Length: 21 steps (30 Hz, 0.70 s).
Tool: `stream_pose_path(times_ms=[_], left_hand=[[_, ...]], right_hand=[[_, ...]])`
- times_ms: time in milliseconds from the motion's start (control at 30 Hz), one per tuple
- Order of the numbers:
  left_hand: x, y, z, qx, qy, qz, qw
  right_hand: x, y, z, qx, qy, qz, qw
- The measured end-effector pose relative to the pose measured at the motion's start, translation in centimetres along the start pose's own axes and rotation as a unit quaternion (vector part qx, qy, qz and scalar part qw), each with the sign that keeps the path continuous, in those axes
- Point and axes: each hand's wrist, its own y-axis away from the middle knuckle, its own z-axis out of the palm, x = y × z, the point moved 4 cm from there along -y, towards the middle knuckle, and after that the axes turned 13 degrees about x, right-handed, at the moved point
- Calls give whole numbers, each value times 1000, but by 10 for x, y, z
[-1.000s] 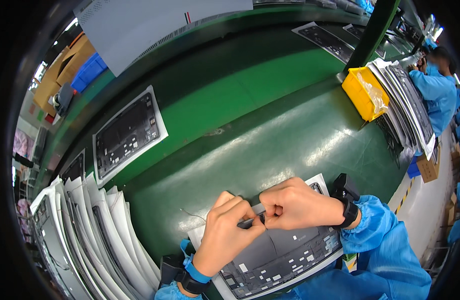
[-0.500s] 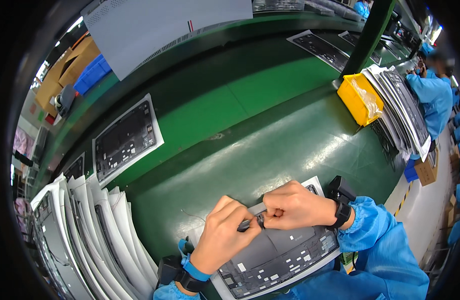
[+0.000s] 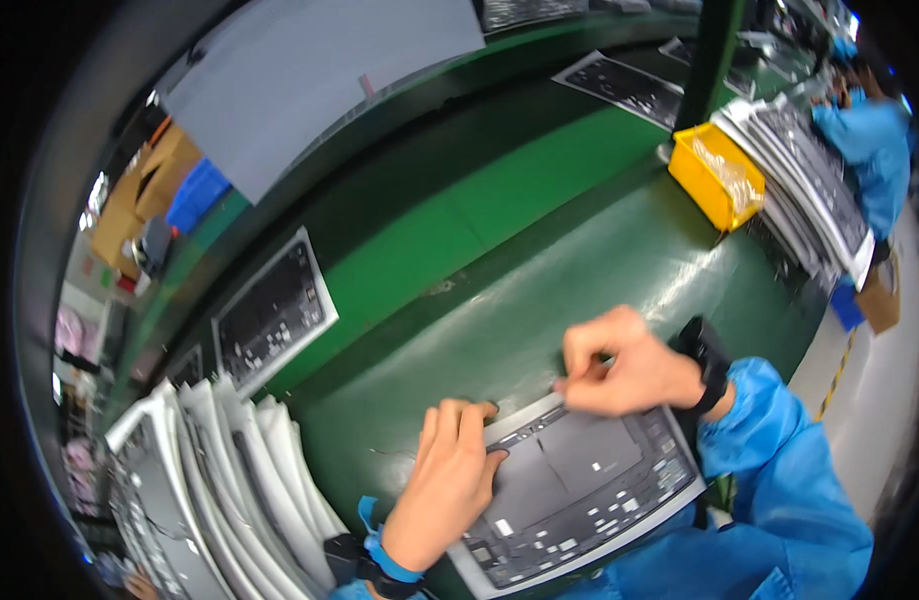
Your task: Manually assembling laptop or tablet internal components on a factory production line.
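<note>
On the near part of the tabletop (image 3: 380, 375), a dark panel (image 3: 580, 475) lies on a white sheet (image 3: 522, 414). The left hand (image 3: 446, 490) is at the panel's far left corner, grip spread; the right hand (image 3: 632, 368) is by its far edge, fingertips bunched, blurred: cannot tell whether pinching anything.

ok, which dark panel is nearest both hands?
The dark panel at lower centre: left hand at its far left corner, right hand at its far edge; the others lie farther away.
</note>
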Motion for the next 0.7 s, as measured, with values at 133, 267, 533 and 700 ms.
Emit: stream_pose_path(times_ms=[133,267,533,700], left_hand=[[-8,16,-3,-73,-8,-157,985],[-33,1,-21,113,-114,-75,984],[-165,-153,-45,158,-115,-30,980],[-268,-231,-48,219,-81,0,972]], right_hand=[[3,-10,-39,134,0,25,991],[20,-28,-34,221,36,-12,975],[12,-14,-18,279,63,-89,954],[15,-12,-5,257,76,-122,956]])
